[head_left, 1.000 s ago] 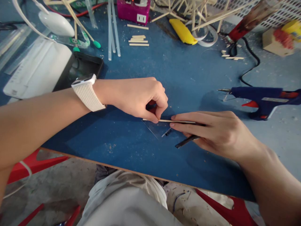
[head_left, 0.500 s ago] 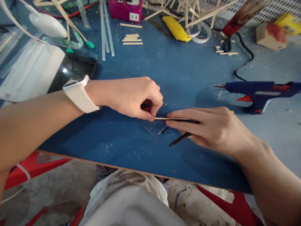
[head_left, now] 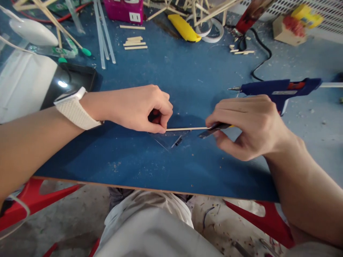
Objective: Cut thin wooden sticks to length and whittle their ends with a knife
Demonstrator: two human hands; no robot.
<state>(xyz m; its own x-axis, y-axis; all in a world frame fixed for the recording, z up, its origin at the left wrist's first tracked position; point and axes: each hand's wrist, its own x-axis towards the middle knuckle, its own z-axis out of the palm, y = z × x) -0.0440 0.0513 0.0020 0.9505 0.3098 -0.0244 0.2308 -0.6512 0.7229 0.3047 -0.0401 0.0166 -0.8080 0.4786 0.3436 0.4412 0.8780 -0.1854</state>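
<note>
My left hand (head_left: 144,110) pinches the left end of a thin wooden stick (head_left: 187,129) between thumb and fingertips, low over the blue table. Just below the stick lies a clear triangular ruler (head_left: 167,141), partly hidden by that hand. At the stick's right end, my right hand (head_left: 246,125) is closed around a utility knife (head_left: 207,132), its dark blade pointing left and slightly down. Most of the knife's handle is hidden in the palm; a bit of yellow shows. The blade's tip sits beneath the stick, near its right end.
A blue glue gun (head_left: 278,89) lies behind my right hand. Short cut sticks (head_left: 135,43), clear glue sticks (head_left: 103,34), a yellow cutter-like tool (head_left: 184,28) and tape rolls (head_left: 214,34) lie farther back. A dark phone-like slab (head_left: 69,84) is at left.
My right hand has shifted right along the stick, baring more of it, and turned the knife toward its right end. My left hand keeps its pinch. The whole view has shifted somewhat.
</note>
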